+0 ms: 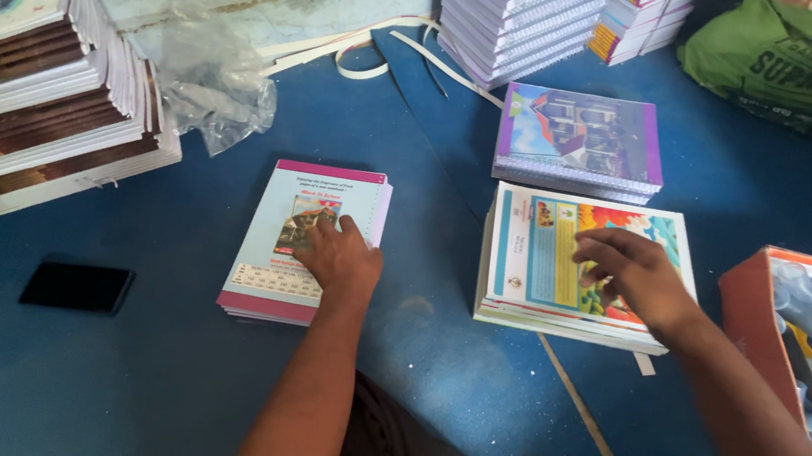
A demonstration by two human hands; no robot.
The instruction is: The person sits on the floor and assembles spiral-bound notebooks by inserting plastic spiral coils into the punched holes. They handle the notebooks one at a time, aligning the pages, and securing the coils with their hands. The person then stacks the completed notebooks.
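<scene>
Down on the blue surface [162, 353], the left hand [342, 260] lies flat, fingers spread, on a pink-edged notebook [304, 242]. Well apart to its right, the right hand [633, 272] rests with loosely curled fingers atop a colourful notebook stack [532, 271], gripping nothing.

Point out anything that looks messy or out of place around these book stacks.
The tall stack of books at far left leans, its layers fanned out unevenly. Crumpled clear plastic and loose white strips lie on the blue surface behind.
</scene>
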